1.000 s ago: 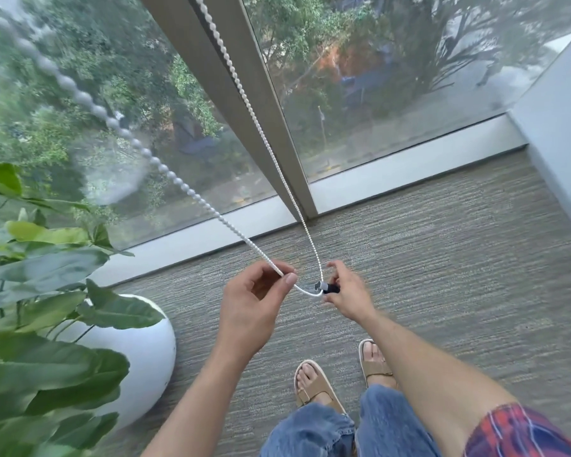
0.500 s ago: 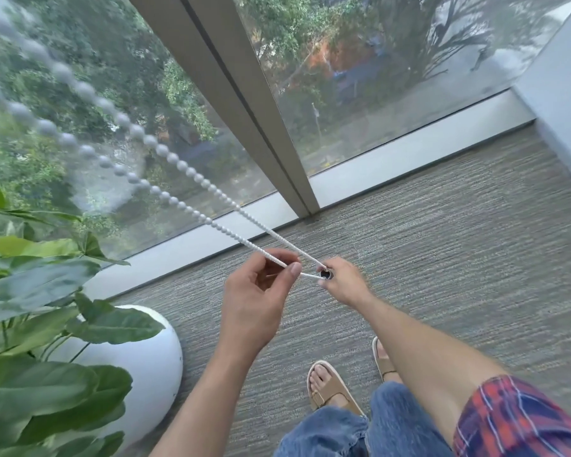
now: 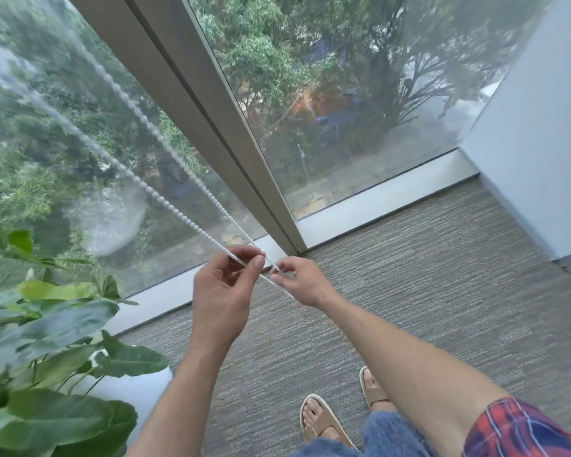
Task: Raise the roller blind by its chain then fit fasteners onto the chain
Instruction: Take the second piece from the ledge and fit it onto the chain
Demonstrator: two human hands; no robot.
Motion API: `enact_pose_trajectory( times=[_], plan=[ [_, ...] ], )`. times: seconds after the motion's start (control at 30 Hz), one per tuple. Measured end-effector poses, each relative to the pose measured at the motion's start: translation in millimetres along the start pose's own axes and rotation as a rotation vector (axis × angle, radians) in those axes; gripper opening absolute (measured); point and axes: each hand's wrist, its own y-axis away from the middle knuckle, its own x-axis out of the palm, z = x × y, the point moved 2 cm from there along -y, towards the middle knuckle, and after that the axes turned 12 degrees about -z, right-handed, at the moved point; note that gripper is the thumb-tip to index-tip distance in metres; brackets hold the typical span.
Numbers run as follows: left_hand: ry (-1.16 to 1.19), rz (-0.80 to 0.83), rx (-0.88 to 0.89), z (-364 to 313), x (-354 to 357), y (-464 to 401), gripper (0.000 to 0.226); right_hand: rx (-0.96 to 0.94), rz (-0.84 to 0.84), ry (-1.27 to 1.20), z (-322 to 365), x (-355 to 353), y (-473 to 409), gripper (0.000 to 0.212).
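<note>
Both hands (image 3: 223, 291) (image 3: 299, 282) pinch the bead chain (image 3: 165, 202)

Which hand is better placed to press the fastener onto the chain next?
Probably the right hand: its fingertips pinch at the chain's lower end, while the left hand only grips the strand taut.

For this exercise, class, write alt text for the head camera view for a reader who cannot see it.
Two bare hands, left and right, pinch a white bead chain that runs up across a floor-length window. Below are grey carpet, sandalled feet and a leafy plant at left.
</note>
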Motion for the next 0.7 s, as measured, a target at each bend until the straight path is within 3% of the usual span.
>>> enact_pose_trajectory(
  times=[0.23,0.4,0.6,0.7],
  plan=[
    [0.066,-0.114,0.071,-82.4,-26.7,-19.9,0.021,-0.166,-0.042,-0.104,125.6,-38.5,6.5,0.012],
    [0.094,-0.171,0.148,-149.1,-42.6,-29.9,0.011,-0.261,-0.055,-0.154,223.8,-80.2,18.5,0.005],
    [0.099,-0.181,0.233,-231.1,-66.1,-43.3,0.013,-0.414,-0.092,-0.207,330.8,-119.0,31.7,0.013],
    [0.11,-0.146,0.261,-272.5,-75.7,-45.6,0.01,-0.462,-0.121,-0.248,377.0,-135.0,38.9,0.007]
  ],
)
